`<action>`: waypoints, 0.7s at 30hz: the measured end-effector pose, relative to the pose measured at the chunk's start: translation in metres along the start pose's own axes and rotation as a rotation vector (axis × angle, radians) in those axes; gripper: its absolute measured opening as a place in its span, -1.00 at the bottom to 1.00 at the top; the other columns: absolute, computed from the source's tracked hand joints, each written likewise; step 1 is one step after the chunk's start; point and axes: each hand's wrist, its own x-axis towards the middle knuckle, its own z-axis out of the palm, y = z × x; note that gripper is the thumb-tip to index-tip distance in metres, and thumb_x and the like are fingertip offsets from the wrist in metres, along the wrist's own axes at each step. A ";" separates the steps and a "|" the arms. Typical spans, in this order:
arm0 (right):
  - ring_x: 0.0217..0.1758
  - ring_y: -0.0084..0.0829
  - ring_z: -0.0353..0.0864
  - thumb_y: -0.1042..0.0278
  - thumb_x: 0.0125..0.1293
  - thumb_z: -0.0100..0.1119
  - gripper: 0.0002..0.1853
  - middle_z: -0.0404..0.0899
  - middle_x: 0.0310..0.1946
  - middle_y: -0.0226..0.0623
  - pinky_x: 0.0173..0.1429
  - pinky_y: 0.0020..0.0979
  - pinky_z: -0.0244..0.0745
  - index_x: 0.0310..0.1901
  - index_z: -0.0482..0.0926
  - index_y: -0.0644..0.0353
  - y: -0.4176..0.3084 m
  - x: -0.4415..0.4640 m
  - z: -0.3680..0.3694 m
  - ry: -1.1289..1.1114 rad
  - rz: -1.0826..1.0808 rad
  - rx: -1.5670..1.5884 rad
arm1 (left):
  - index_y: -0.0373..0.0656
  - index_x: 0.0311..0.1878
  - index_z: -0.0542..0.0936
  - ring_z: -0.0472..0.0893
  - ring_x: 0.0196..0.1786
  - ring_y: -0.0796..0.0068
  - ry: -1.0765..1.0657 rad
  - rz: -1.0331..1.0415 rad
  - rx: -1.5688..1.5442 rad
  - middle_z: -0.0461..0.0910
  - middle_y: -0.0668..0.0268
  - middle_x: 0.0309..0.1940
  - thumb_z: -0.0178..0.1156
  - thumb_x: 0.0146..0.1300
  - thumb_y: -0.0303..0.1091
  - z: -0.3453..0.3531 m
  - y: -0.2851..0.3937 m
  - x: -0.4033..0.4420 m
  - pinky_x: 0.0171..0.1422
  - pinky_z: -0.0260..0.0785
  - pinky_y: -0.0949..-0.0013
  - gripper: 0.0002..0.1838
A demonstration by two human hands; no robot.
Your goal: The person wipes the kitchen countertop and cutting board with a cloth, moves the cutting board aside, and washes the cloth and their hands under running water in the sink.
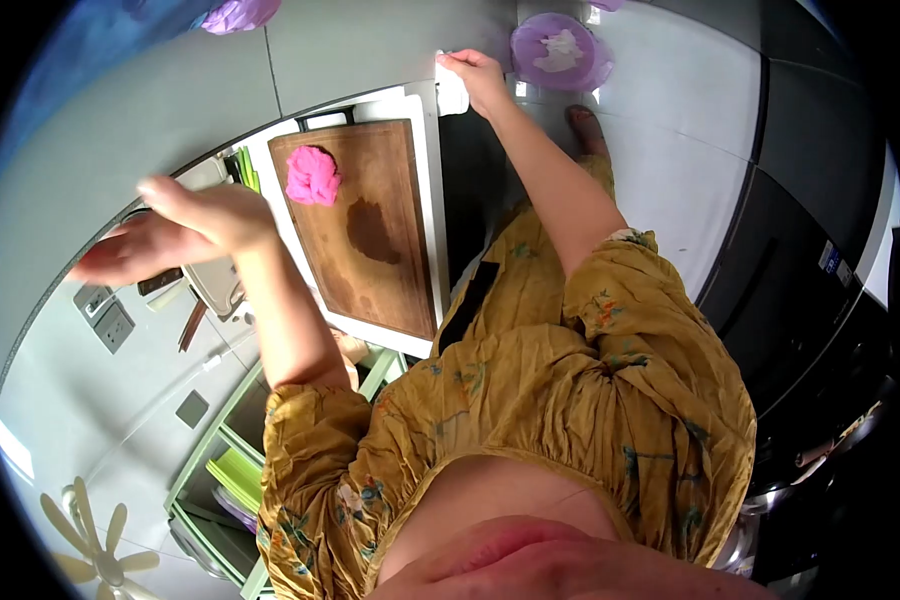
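My left hand (pixel 185 225) is raised at the left, above the objects by the wall. Its fingers are stretched out and slightly blurred, with nothing visible in them. My right hand (pixel 478 80) pinches a small white piece (pixel 452 92), perhaps paper or cloth, near the counter's corner. Between my arms lies a brown wooden cutting board (pixel 370 290) with a dark wet patch. A crumpled bright pink cloth (pixel 313 176) rests on its far left part. Beyond my right hand, a purple-lined bin (pixel 523 60) on the floor contains white crumpled material.
Wall sockets (pixel 105 318) and a green shelf unit (pixel 220 425) are at the left. Green-handled utensils (pixel 247 170) stand beside the board. A small fan (pixel 108 568) shows at the lower left. Dark cabinets (pixel 770 250) line the right side; pale floor tiles (pixel 670 150) lie between.
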 end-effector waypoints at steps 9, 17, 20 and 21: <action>-0.31 -0.56 0.61 0.39 0.21 0.38 -0.82 0.65 -0.35 -0.35 -0.19 -0.48 0.53 -0.28 0.63 0.33 0.001 -0.003 0.001 0.005 0.048 0.003 | -0.21 -0.17 0.51 0.46 -0.31 0.27 -0.825 -0.631 0.168 0.46 0.22 -0.37 0.23 0.17 -0.46 -0.013 0.027 -0.209 -0.17 0.31 0.29 -0.83; -0.31 -0.56 0.62 0.39 0.22 0.37 -0.82 0.66 -0.34 -0.32 -0.21 -0.49 0.54 -0.29 0.63 0.34 -0.008 -0.009 0.004 -0.042 0.041 0.008 | -0.09 -0.44 0.45 0.46 -0.41 0.24 -0.921 -0.305 0.143 0.44 0.33 -0.53 0.29 0.06 -0.43 -0.005 0.007 -0.242 -0.29 0.24 0.22 -0.83; -0.32 -0.57 0.62 0.40 0.22 0.36 -0.83 0.66 -0.36 -0.33 -0.22 -0.51 0.53 -0.30 0.64 0.34 -0.005 -0.006 0.002 -0.044 0.017 0.025 | -0.10 -0.44 0.45 0.46 -0.41 0.23 -0.915 -0.324 0.135 0.43 0.32 -0.53 0.29 0.06 -0.44 -0.005 0.008 -0.241 -0.29 0.25 0.22 -0.83; -0.33 -0.57 0.61 0.40 0.22 0.36 -0.83 0.66 -0.36 -0.34 -0.22 -0.51 0.53 -0.30 0.64 0.34 -0.006 -0.007 0.004 -0.048 0.014 0.044 | -0.10 -0.44 0.44 0.46 -0.41 0.23 -0.918 -0.329 0.135 0.43 0.32 -0.54 0.28 0.07 -0.44 -0.007 0.008 -0.242 -0.29 0.25 0.22 -0.84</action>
